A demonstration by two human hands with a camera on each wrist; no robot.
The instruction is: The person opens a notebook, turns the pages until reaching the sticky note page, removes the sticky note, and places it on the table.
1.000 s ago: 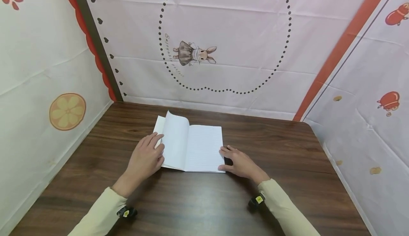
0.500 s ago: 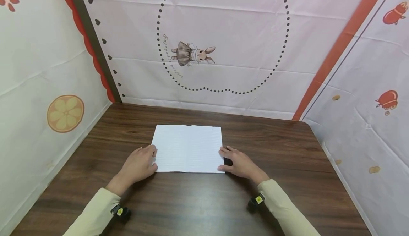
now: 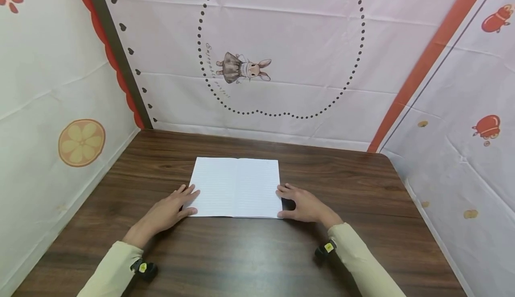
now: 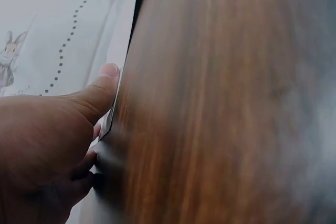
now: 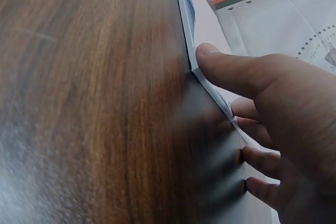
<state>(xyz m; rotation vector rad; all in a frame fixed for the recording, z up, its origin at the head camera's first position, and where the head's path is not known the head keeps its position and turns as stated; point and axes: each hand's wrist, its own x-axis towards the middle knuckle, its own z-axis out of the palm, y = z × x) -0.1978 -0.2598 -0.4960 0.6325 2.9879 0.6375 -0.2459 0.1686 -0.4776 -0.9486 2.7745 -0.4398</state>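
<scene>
An open notebook [image 3: 235, 187] with ruled white pages lies flat on the brown wooden table, its two pages spread to either side. At its left edge rests my left hand [image 3: 166, 212], fingers spread, with the thumb on the near left corner. My right hand [image 3: 307, 205] rests at the opposite edge, thumb on the near right corner and fingertips along the side. In the left wrist view the thumb [image 4: 105, 85] lies on the page by the notebook's edge. The right wrist view shows the thumb [image 5: 226, 64] on the corner and other fingertips near the side edge and table.
The wooden table [image 3: 257, 252] stretches around the notebook. Behind it hangs a white printed cloth [image 3: 297, 64] with a rabbit figure, and similar cloth walls stand at left [image 3: 36, 87] and right [image 3: 462, 163]. Each wrist wears a small black camera.
The raised left-hand page has come down flat on the left side. My left hand has moved left to the notebook's edge and its fingers have spread. The right hand has stayed nearly still.
</scene>
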